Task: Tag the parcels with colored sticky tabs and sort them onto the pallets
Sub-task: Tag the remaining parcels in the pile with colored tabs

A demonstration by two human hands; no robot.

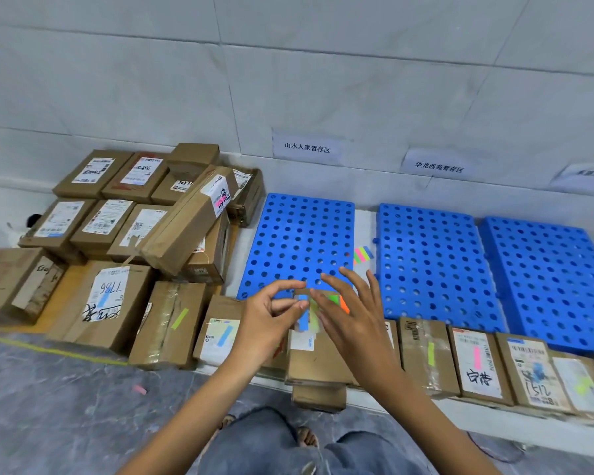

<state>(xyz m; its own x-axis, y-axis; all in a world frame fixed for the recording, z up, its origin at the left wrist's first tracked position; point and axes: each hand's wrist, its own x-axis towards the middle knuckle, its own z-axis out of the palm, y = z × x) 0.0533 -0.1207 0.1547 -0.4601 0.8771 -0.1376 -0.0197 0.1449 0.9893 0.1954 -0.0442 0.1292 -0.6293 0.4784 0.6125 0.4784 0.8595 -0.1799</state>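
Tiled wall (357, 80) at far side, with paper zone labels (307, 148) stuck low on it.
Three blue perforated pallets (432, 265) lie flat side by side along the wall, centre to right.
Pile of cardboard parcels (134, 214) at far left, stacked loosely, one long box tilted on top.
Near row of parcels (477, 365) runs left to right along the near edge of the pallets. Most carry a sticky tab: green, blue, green, pink, blue, yellow-green.
An untagged parcel (318, 361) sits directly below the hands.
Left hand (271, 317): grip curled, thumb and index pinching a blue sticky tab (303, 318), held above that parcel.
Right hand (354, 313): grip spread, fingers straight, fingertips against the tab pad (338, 301) (green and orange strips show). Cannot tell which hand bears the pad.
Spare strip of tabs (363, 254) lies between the left and middle pallets.
One pink tab (139, 389) lies on the grey floor (66, 406), near left.
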